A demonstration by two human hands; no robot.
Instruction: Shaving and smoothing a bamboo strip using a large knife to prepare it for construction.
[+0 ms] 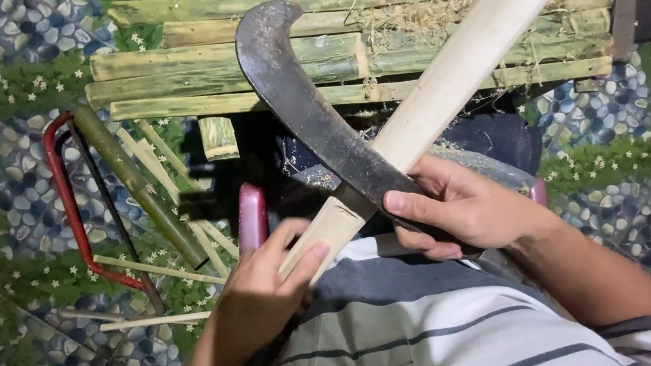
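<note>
- Slat (449, 82): pale bamboo strip, running diagonally from the lap up past the stack (332, 57) of green split bamboo.
- Left hand (260, 298): grip closed round the slat's lower end, thumb along its face.
- Right hand (465, 209): grip closed on the handle of the billhook (307, 108), whose dark hooked blade crosses the slat just above the left hand.
- Step, as judged: paring the slat with the blade; the next stroke calls for a steady slat and fingers kept off the edge.
- Saw (72, 192): red frame, on the floor left of the slat, beside a green pole (136, 184).
</note>
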